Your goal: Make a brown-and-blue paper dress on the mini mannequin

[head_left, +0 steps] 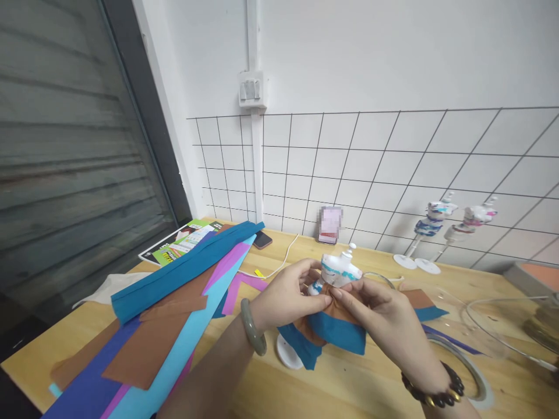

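A small white dress form (341,269) with blue stains leans between my hands, its round white base (288,355) low on the left. Brown and blue crepe-like material (338,333) is gathered at its waist and flares out below. My left hand (294,294) wraps the form from the left, thumb pressing the brown gathers. On the other side, my right hand (386,302) pinches the same gathers between thumb and fingers. The far side of the form is hidden.
Long coloured strips (174,279) lie piled at the left over magazines (179,244). A dark phone (262,240) and a white cable (283,262) lie behind. Two more dress forms (430,224) stand at the back right. A tape roll (474,372) lies near my right wrist.
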`<state>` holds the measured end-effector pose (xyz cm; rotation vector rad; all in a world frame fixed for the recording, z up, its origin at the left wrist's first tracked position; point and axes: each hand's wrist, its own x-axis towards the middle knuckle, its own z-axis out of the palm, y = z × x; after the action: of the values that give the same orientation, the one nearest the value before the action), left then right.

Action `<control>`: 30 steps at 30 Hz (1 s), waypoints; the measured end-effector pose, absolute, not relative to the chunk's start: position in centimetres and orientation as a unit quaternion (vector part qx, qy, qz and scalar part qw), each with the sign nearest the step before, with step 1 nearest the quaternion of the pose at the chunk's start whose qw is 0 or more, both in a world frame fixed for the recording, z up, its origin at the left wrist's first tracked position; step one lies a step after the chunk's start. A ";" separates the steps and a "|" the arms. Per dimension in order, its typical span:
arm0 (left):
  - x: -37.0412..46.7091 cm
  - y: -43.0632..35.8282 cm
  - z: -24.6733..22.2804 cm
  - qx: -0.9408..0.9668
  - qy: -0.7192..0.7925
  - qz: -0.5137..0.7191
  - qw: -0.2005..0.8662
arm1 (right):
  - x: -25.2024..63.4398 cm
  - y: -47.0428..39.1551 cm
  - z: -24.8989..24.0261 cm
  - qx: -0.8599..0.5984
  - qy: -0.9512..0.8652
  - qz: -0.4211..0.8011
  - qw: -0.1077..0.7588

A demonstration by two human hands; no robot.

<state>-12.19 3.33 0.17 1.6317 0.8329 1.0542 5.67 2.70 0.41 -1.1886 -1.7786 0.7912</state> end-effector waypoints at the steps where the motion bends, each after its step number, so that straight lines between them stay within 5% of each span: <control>1: -12.2 3.3 0.1 0.670 0.339 0.435 0.497 | 5.7 2.7 0.4 -0.471 -0.708 0.316 0.420; 13: -12.4 3.0 0.6 0.674 0.322 0.436 0.502 | 5.5 2.7 0.4 -0.473 -0.742 0.233 0.415; 25: -12.4 3.2 0.7 0.620 0.330 0.454 0.548 | 5.6 2.7 0.8 -0.422 -0.736 0.372 0.376; 30: -13.0 3.5 0.7 0.606 0.352 0.464 0.541 | 5.9 2.7 0.4 -0.438 -0.756 0.253 0.417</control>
<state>-12.95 3.50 0.74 1.4406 0.8363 1.1030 5.87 2.74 0.37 -1.0984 -1.8967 0.6355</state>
